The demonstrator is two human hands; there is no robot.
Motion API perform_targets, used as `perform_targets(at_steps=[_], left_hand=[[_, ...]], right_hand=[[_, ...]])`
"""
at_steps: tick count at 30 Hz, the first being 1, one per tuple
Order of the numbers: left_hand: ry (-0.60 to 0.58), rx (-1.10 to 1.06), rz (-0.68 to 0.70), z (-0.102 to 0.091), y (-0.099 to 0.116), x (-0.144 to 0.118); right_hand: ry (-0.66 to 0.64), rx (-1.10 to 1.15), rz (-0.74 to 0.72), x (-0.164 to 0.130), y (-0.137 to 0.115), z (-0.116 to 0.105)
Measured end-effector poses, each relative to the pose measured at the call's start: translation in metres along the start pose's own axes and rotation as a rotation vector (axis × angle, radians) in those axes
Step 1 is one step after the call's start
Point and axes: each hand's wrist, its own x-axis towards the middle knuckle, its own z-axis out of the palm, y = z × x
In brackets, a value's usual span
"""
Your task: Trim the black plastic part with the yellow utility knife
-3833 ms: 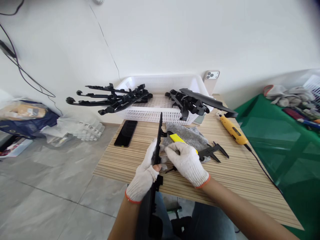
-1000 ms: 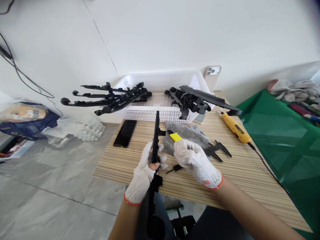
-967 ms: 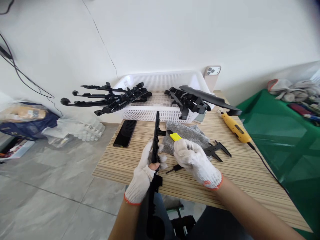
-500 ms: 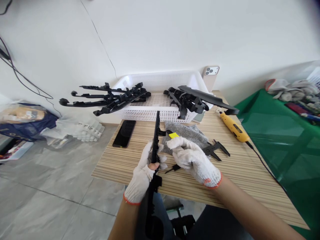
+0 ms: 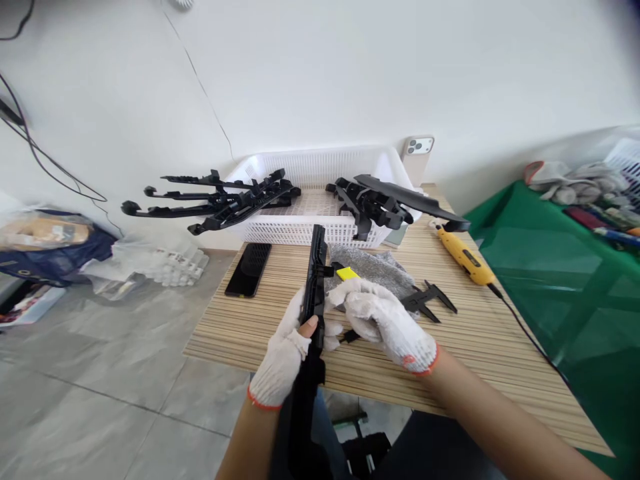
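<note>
I see my left hand (image 5: pixel 287 350) with its gloved fingers (image 5: pixel 331 331) curled tight around a long black plastic part (image 5: pixel 315 280), which stands on edge over the near side of the desk (image 5: pixel 480 347), its far end aimed at the white basket (image 5: pixel 320 193). My right hand (image 5: pixel 383 317) is closed around a yellow cutter (image 5: pixel 347 273), whose tip sits just beside the part. Under that hand lies a grey cloth (image 5: pixel 373 267), with a black caliper (image 5: pixel 430 300) to the right of the cloth. The basket holds more black parts (image 5: pixel 380 200), some overhanging its left rim. In front of the basket lies a dark phone (image 5: pixel 249 269); to its right, a yellow rotary tool (image 5: pixel 463 256). Grey floor tiles (image 5: pixel 100 373) lie left of the desk.
</note>
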Motion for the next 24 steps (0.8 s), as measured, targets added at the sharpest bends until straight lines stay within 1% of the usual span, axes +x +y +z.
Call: perform_targets(at_steps=[2,3,4,6,8,9,11,12,14,16,19,22,24], left_hand=[[-0.031,0.019,-0.012,0.002,0.003,-0.004],[-0.055,0.025,-0.02,0.002,0.004,-0.005],[-0.08,0.027,-0.031,0.003,0.005,-0.006],[-0.107,-0.005,-0.047,0.004,0.005,-0.008],[-0.112,-0.091,-0.051,0.005,0.006,-0.009],[-0.111,-0.142,-0.046,0.006,0.006,-0.009],[-0.126,-0.217,-0.061,0.007,0.007,-0.009],[-0.143,-0.232,-0.088,0.007,0.008,-0.008],[-0.172,-0.235,-0.14,0.006,0.008,-0.006],[-0.184,-0.229,-0.162,0.005,0.008,-0.005],[-0.157,-0.229,-0.12,0.006,0.008,-0.005],[-0.103,-0.217,-0.055,0.01,0.009,-0.006],[-0.071,-0.194,-0.03,0.012,0.01,-0.006]], right_hand=[[0.014,-0.188,-0.088,0.002,-0.008,-0.004],[0.012,-0.338,-0.149,0.004,-0.013,-0.007],[0.004,-0.524,-0.215,0.006,-0.018,-0.01],[0.009,-0.976,-0.309,0.011,-0.027,-0.017],[0.104,-1.373,-0.306,0.017,-0.03,-0.022],[0.172,-1.528,-0.284,0.02,-0.03,-0.024],[0.273,-1.726,-0.204,0.023,-0.026,-0.026],[0.28,-1.773,-0.159,0.024,-0.023,-0.027],[0.249,-1.809,-0.075,0.024,-0.019,-0.028],[0.236,-1.81,-0.034,0.021,-0.017,-0.03],[0.258,-1.79,-0.013,0.018,-0.017,-0.033],[0.247,-1.774,0.047,0.017,-0.016,-0.035],[0.253,-1.765,0.045,0.018,-0.014,-0.036]])
